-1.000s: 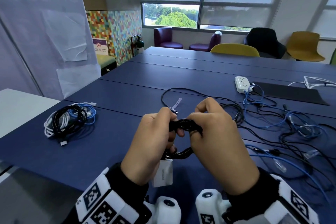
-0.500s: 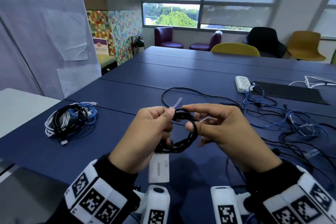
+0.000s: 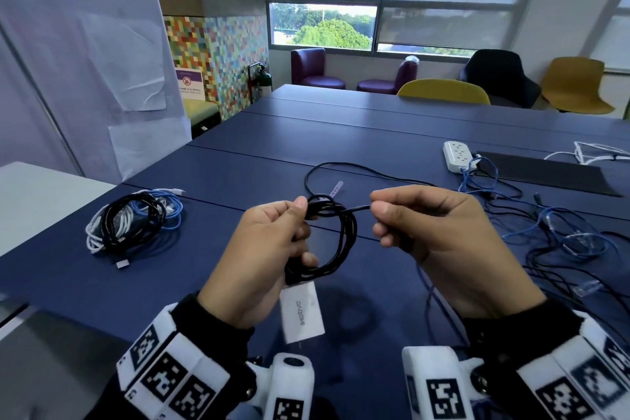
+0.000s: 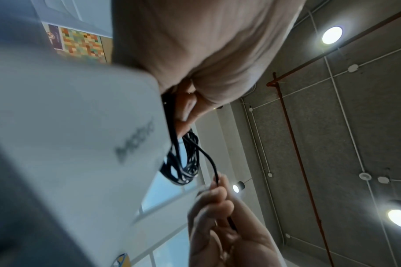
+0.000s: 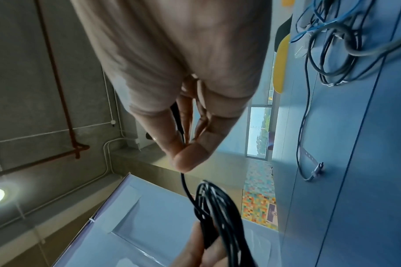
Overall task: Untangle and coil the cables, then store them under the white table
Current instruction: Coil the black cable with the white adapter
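Note:
My left hand [image 3: 272, 242] grips a small coil of black cable [image 3: 337, 242] above the blue table [image 3: 375, 133], with a white charger block [image 3: 301, 312] hanging below the coil. My right hand [image 3: 409, 215] pinches the coil's free end [image 3: 358, 209] between thumb and forefinger and holds it taut to the right. In the left wrist view the charger block [image 4: 80, 144] fills the left side beside the coil [image 4: 185, 159]. The right wrist view shows the pinched end [image 5: 185, 182] running down to the coil [image 5: 220, 213].
A pile of coiled black, white and blue cables [image 3: 136, 218] lies at the left of the blue table. Tangled blue and black cables [image 3: 562, 232] spread at the right, near a white power strip [image 3: 458, 155]. A white table [image 3: 37, 201] adjoins at the left.
My right hand has moved away to the right, drawing the cable's free end out of the coil until taut. My left hand keeps its grip on the coil, and the charger block swings.

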The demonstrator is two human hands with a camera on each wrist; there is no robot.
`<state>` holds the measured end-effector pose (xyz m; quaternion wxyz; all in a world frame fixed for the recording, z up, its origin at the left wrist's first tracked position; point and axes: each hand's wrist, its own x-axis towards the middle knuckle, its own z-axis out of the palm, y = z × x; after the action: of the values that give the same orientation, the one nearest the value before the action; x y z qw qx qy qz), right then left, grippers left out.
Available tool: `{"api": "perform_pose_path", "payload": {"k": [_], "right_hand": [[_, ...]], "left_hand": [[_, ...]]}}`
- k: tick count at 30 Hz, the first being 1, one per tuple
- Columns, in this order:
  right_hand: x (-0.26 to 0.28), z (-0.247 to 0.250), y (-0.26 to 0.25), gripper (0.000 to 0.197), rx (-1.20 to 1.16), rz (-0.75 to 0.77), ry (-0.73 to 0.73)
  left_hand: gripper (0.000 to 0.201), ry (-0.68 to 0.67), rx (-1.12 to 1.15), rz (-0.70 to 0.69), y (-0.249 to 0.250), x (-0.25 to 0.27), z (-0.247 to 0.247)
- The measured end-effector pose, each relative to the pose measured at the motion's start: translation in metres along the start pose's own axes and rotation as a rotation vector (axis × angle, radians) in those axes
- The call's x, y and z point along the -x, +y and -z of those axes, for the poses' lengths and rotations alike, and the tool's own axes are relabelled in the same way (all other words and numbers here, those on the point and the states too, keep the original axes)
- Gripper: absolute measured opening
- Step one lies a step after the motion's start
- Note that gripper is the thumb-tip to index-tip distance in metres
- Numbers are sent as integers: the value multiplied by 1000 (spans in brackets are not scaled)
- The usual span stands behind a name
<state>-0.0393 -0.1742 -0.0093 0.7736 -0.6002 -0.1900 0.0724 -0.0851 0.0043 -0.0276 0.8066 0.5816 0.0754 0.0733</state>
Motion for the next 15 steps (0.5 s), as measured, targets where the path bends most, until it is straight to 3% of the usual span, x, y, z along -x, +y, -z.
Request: {"api": "perform_pose_path", "payload": {"k": [5, 8, 12, 15], "right_hand": [[0, 6, -11, 9, 96, 94, 58], [-2, 9, -20, 12, 153, 165, 105], [-6, 13, -22, 15, 271, 273, 157], [-8, 15, -16, 17, 457, 337, 198]], "left_hand": [[13, -24, -29, -54, 2, -1, 8], [14, -15, -46, -120, -2, -1, 13], [17, 25, -258, -259, -5, -2, 17], [20, 46, -243, -249, -4, -2, 18]]}}
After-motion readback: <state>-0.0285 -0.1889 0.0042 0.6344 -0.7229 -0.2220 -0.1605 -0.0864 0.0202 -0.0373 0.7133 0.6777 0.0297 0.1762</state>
